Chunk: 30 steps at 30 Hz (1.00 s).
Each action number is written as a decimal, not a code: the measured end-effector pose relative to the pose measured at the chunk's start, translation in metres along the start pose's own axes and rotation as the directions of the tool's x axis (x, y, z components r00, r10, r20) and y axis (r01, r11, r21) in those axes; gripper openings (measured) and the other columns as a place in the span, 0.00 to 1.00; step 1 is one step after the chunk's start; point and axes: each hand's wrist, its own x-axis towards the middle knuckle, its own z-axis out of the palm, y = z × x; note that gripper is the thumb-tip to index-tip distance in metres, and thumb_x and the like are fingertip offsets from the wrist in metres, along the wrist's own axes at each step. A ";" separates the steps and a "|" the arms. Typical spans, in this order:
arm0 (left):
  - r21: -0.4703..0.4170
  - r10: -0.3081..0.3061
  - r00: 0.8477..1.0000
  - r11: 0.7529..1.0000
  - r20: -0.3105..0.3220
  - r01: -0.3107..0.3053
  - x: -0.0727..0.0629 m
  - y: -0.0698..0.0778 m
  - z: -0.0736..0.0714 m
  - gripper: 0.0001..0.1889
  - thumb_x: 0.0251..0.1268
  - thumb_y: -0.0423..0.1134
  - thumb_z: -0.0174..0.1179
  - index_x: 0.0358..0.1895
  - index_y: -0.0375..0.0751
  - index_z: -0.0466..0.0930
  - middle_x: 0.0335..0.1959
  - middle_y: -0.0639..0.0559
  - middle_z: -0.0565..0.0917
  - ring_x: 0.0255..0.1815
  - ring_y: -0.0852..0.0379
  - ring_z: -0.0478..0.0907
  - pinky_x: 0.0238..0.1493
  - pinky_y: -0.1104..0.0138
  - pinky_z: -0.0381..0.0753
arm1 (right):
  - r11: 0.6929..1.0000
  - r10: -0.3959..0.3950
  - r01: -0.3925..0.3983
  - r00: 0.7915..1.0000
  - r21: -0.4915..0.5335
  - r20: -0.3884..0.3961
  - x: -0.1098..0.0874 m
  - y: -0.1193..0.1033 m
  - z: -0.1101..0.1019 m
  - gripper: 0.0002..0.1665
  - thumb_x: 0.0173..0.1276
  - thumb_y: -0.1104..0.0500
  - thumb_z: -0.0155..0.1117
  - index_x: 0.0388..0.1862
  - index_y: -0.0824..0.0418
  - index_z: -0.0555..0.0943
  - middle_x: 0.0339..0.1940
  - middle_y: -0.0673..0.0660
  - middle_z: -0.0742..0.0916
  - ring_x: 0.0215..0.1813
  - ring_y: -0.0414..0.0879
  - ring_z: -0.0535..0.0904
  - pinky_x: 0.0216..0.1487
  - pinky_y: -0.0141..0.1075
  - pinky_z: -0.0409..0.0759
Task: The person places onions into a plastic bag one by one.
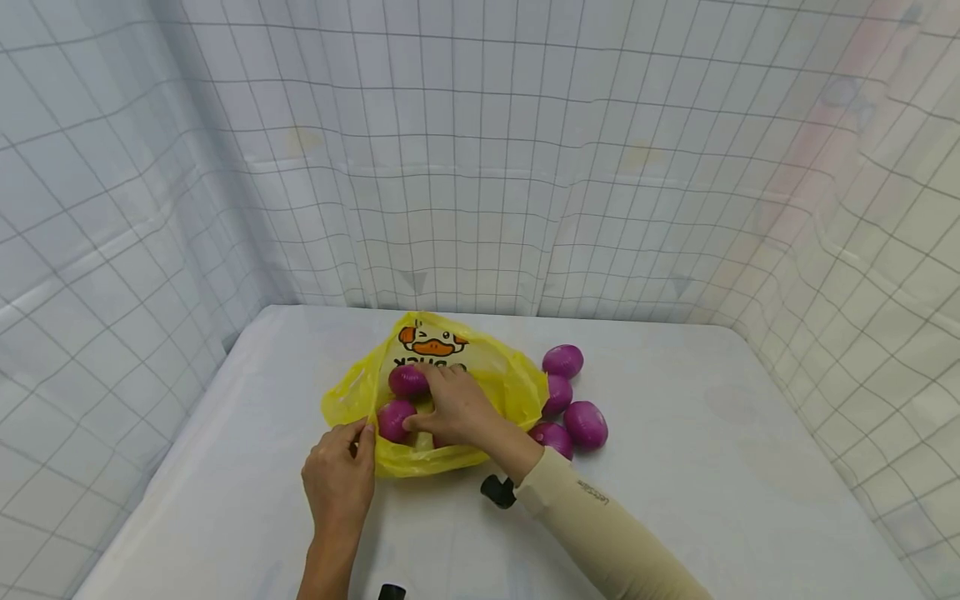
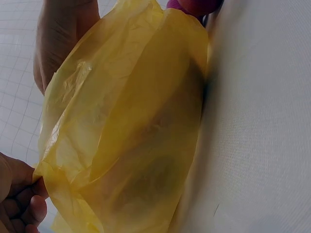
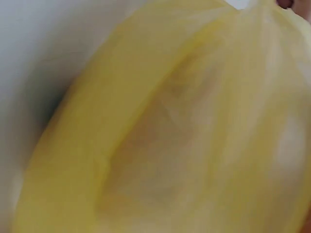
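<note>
A yellow plastic bag [image 1: 517, 387] with a printed duck face lies with its mouth toward me. Inside it, in the head view, are a purple onion [image 1: 407, 382] and another onion [image 1: 394, 420] nearer to me. My left hand [image 1: 341, 467] pinches the bag's near left rim between thumb and fingers, also seen in the left wrist view. My right hand [image 1: 457, 407] reaches into the bag mouth, fingers spread beside the far onion and thumb by the near one. Part of something purple shows below its palm. In the right wrist view, the bag hides this hand's fingers.
Several onions lie right of the bag, among them a far onion [image 1: 562, 361] and a right onion [image 1: 586, 425]. A small black device [image 1: 498, 492] shows by the right forearm. The white table [image 1: 675, 467] is enclosed by checked curtains [image 1: 480, 167].
</note>
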 end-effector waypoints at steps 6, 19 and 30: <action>0.005 0.008 1.000 1.000 -0.003 -0.008 -0.001 0.000 0.002 0.06 0.54 0.30 0.65 0.35 0.32 0.86 0.21 0.44 0.83 0.20 0.55 0.69 0.25 0.65 0.65 | 0.998 -0.009 0.011 0.999 0.054 -0.044 -0.008 0.001 -0.016 0.49 0.54 0.41 0.70 0.70 0.57 0.63 0.64 0.54 0.77 0.64 0.51 0.70 0.68 0.43 0.67; 0.004 0.012 1.000 1.000 -0.006 -0.012 0.000 0.001 0.002 0.05 0.54 0.29 0.65 0.34 0.31 0.86 0.20 0.44 0.83 0.19 0.55 0.68 0.24 0.65 0.64 | 0.994 -0.034 0.047 0.991 0.095 -0.128 -0.023 0.004 -0.039 0.48 0.53 0.42 0.71 0.70 0.58 0.65 0.62 0.53 0.79 0.61 0.51 0.72 0.64 0.44 0.71; 0.019 -0.016 1.000 1.000 0.008 0.015 -0.001 -0.002 0.003 0.06 0.55 0.30 0.65 0.35 0.32 0.86 0.21 0.43 0.83 0.20 0.53 0.69 0.25 0.65 0.64 | 0.986 0.003 0.022 0.988 0.165 -0.152 -0.039 0.015 -0.051 0.49 0.54 0.41 0.70 0.71 0.55 0.63 0.65 0.54 0.76 0.67 0.50 0.69 0.68 0.47 0.66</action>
